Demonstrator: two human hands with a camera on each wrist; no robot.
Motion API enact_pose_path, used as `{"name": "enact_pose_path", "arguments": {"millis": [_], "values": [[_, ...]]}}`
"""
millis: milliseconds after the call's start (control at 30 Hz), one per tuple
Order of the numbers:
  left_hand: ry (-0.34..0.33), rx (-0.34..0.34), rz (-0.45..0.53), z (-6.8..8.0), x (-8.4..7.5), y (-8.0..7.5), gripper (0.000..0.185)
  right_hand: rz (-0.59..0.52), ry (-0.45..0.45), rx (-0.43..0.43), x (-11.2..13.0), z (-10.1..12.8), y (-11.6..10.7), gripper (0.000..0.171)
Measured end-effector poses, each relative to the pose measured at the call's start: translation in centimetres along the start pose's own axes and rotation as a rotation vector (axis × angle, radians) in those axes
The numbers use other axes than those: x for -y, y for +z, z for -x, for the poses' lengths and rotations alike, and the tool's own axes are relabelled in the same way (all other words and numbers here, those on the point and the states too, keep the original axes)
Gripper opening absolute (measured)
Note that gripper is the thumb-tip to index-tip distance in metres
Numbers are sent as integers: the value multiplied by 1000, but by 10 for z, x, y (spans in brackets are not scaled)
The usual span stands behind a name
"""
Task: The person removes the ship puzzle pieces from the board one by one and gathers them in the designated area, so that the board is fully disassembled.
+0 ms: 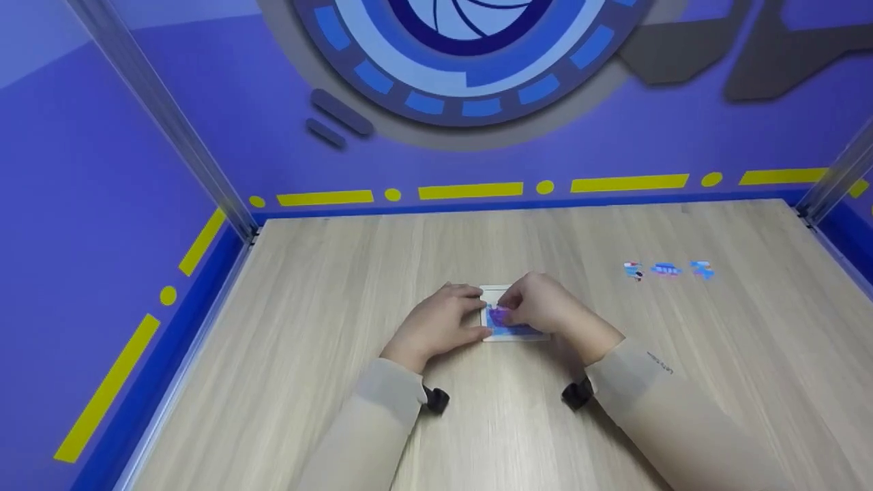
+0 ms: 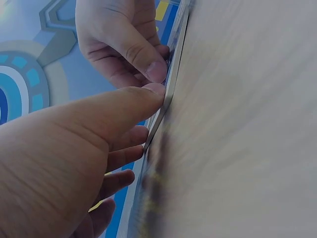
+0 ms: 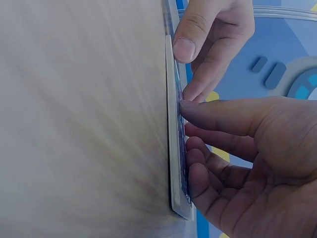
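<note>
From the head view, our left hand (image 1: 436,324) and right hand (image 1: 545,307) meet over a small white puzzle tray (image 1: 508,331) lying flat near the middle of the wooden surface (image 1: 327,341). The left hand rests against the tray's left edge; the right hand's fingers curl down onto its blue and purple picture. Three loose puzzle pieces (image 1: 666,270) lie in a row well apart to the right.

In the left wrist view, our left thumb presses the tray (image 2: 171,82) at its edge, the other fingers (image 2: 124,158) loosely curled.

In the right wrist view, our right fingers (image 3: 208,111) press on the tray (image 3: 174,148) face; the left hand (image 3: 213,34) steadies its far edge.
</note>
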State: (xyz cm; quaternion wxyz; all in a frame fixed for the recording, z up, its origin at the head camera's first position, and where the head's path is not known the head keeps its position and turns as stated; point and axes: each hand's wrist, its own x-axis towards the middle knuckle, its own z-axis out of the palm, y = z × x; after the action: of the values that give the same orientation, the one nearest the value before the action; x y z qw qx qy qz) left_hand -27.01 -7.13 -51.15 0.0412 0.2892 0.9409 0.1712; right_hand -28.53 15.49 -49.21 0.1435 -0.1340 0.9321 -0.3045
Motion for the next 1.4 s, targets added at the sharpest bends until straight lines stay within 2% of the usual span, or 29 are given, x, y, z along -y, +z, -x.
{"name": "enact_pose_path", "arguments": {"millis": [233,567,933,1100,1400], "values": [[2,-6,14,0,0,1,58,-15,-30,0,0,1,1,24],[-1,-6,23,0,2,2,60,-65,-25,-3,-2,-2,4,14],[-20,3,48,-1,2,2,63,-127,2,-1,-5,-4,4,19],[-23,-10,72,-1,4,3,64,-141,-15,-1,-6,-3,3,20],[-31,-6,40,-2,6,4,74,-137,-18,-7,-6,-2,2,29]]}}
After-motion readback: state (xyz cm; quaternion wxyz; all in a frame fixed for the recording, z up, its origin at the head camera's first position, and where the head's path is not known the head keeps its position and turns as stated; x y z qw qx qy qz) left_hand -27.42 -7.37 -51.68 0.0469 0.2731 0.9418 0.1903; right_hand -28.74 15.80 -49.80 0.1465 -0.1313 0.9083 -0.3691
